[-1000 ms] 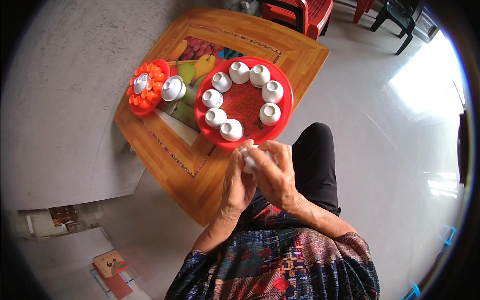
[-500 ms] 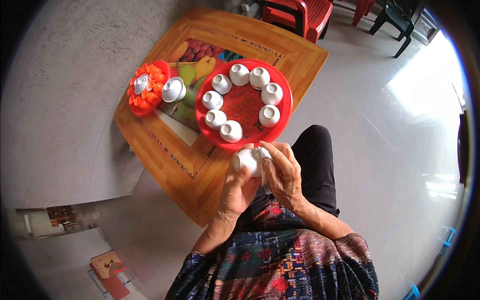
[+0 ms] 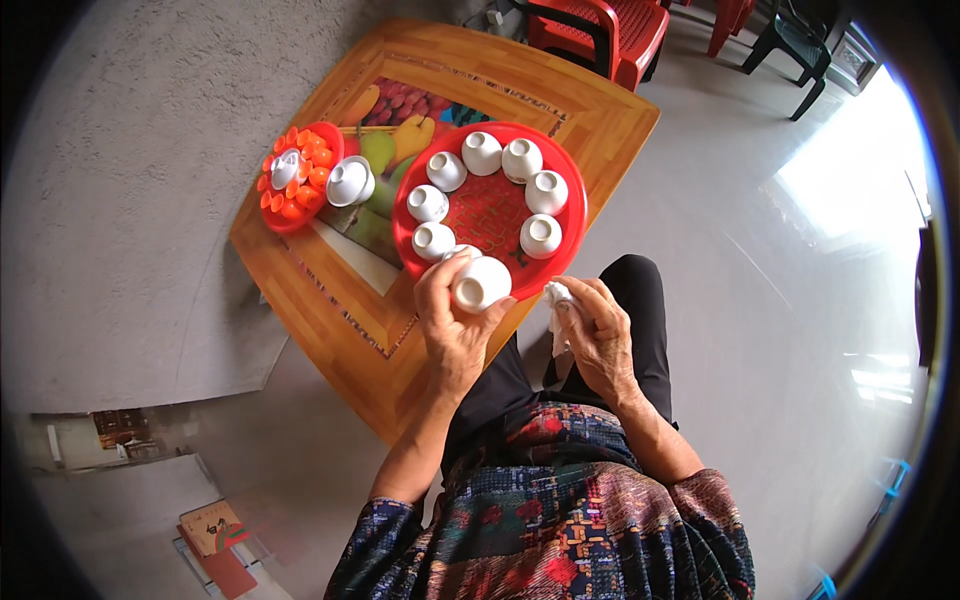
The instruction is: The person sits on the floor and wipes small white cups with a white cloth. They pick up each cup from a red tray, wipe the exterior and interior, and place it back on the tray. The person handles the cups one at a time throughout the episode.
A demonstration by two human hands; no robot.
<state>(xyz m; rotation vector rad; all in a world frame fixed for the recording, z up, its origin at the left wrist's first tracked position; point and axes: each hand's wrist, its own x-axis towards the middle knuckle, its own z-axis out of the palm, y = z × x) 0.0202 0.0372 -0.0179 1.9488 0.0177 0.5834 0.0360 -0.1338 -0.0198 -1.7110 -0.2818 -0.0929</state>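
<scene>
My left hand (image 3: pixel 450 325) is closed round a white cup (image 3: pixel 481 285), its foot facing up, over the near rim of a round red tray (image 3: pixel 572 240). On that tray several white cups stand upside down in a ring; the nearest one is partly hidden behind the held cup. To the right, apart from the cup, my right hand (image 3: pixel 597 335) pinches a crumpled white tissue (image 3: pixel 558 300) that hangs below its fingers.
The wooden table (image 3: pixel 590 90) bears a fruit picture. On its left stand a white lidded bowl (image 3: pixel 350 181) and a small red tray (image 3: pixel 285 224) with orange cups and a white lidded pot (image 3: pixel 286 168). Red chairs (image 3: pixel 640 35) and a dark green stool (image 3: pixel 795 50) are beyond.
The cup has moved forward in my left hand to the tray's near edge. My right hand has drawn away to the right with the tissue, leaving the cup.
</scene>
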